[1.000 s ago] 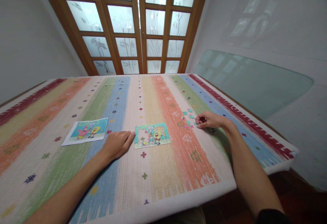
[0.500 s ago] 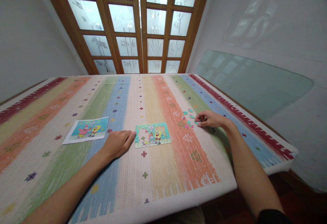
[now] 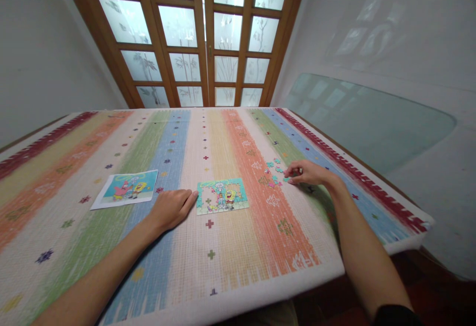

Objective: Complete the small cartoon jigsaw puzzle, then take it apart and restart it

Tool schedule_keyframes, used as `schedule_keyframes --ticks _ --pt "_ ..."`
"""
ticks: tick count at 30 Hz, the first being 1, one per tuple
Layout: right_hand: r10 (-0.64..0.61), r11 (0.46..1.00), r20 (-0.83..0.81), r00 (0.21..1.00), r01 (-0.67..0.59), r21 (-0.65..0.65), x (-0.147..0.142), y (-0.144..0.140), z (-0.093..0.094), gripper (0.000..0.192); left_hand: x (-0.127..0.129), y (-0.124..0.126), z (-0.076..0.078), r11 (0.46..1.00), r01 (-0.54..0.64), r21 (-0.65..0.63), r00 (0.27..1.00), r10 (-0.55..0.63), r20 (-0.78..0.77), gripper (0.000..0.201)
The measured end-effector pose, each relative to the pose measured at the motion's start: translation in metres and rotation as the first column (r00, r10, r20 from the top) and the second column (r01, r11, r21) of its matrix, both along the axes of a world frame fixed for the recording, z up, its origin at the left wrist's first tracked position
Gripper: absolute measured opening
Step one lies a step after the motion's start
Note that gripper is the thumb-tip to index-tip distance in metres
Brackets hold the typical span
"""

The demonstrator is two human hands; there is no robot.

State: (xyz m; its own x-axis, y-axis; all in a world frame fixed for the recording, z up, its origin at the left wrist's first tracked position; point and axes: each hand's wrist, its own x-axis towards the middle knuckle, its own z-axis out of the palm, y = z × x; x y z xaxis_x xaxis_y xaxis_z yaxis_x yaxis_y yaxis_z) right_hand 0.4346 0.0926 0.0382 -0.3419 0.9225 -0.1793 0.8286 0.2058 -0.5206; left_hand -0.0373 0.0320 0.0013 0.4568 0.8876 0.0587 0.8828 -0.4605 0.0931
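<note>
A partly assembled jigsaw puzzle point(image 3: 232, 206) with cartoon figures lies on the table, with a gap in its left part where the tablecloth shows through. My left hand point(image 3: 173, 208) rests flat beside it, fingers together and stretched out, the tips touching the puzzle's left edge. To the right, my right hand point(image 3: 308, 173) bends over a small group of loose puzzle pieces point(image 3: 274, 179). Its thumb and index finger close around a teal puzzle piece point(image 3: 286, 179); the other fingers are curled and partly hidden.
A printed reference picture point(image 3: 130, 188) of the cartoon lies left of my left hand. The striped tablecloth point(image 3: 230, 246) covers the table. Wood-framed glass doors point(image 3: 208, 43) stand beyond the far edge, and a glass panel point(image 3: 372, 118) leans on the right wall.
Hardly anything differs. The fingers of my right hand have shifted very slightly at the teal piece; my left hand and the puzzle stay in place.
</note>
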Motion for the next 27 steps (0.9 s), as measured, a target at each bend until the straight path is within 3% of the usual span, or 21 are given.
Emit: schedule_keyframes --ticks 7,12,15,24,27 --pt "-0.028 0.998 -0.069 0.997 0.023 -0.061 -0.005 -0.003 0.002 0.042 0.001 0.0 0.002 1.0 -0.001 0.004 1.0 0.001 -0.021 0.061" --pt "0.013 0.993 -0.104 0.994 -0.025 -0.113 -0.015 -0.007 0.008 0.032 0.0 0.0 0.0 1.0 0.018 0.013 0.999 -0.018 0.048 0.06" --pt "0.047 0.995 -0.145 0.988 -0.059 -0.082 -0.027 -0.008 0.012 0.029 -0.001 0.001 -0.001 1.0 0.025 0.014 0.997 -0.026 0.079 0.061" --pt "0.3 0.952 -0.369 0.88 -0.298 0.064 -0.112 -0.02 -0.005 0.023 0.001 0.0 0.0 1.0 0.021 -0.014 0.998 -0.02 0.06 0.062" --pt "0.313 0.949 -0.364 0.877 -0.298 0.098 -0.137 -0.029 -0.015 0.018 0.001 0.0 0.0 1.0 0.016 -0.004 0.999 -0.016 0.028 0.062"
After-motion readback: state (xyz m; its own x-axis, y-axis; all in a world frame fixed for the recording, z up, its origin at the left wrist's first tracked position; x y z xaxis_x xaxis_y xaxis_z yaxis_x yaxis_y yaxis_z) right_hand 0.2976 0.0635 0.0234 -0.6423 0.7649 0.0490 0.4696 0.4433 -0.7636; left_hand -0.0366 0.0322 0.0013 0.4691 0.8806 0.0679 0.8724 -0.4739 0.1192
